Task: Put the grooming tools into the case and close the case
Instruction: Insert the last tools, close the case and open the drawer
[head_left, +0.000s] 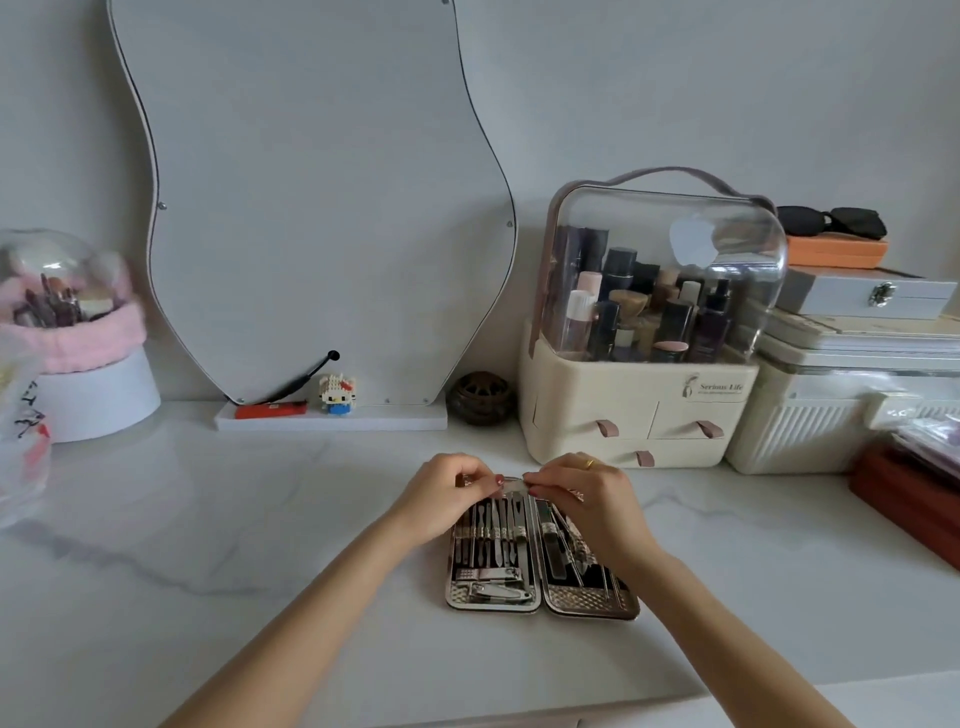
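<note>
Trouble, if any comes, would start at the far edge of the case (540, 571), where both hands meet. The left hand (441, 493) and the right hand (587, 493) each pinch an end of a thin, shiny metal tool (513, 483) held across the top of the case. To my eye it could slip from those fingertips and rattle down over the tools (493, 535) already strapped in, or sit proud of its loop and stop the halves from shutting. The case lies open like a book near the middle of the white marbled countertop (260, 519), towards its front edge. Its rim is glossy and metallic with a quilted pattern, the lining dark, the tools slim and steely.
</note>
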